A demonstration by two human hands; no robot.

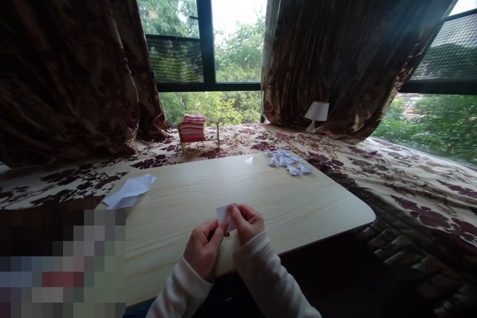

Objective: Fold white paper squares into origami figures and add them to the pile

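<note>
A small white piece of paper (224,214) is held just above the near edge of a light wooden table (290,198). My left hand (203,250) pinches its lower side with thumb and fingers closed. My right hand (246,222) grips its right side, fingers curled over the paper. Both wrists wear pale long sleeves. How the paper is folded cannot be made out.
A pile of small folded white paper pieces (287,160) lies at the table's far right. Loose white sheets (129,191) hang over the far left corner. Behind are a small wooden stand with red striped cloth (194,128), a tiny white lamp (316,114), floral bedding and brown curtains.
</note>
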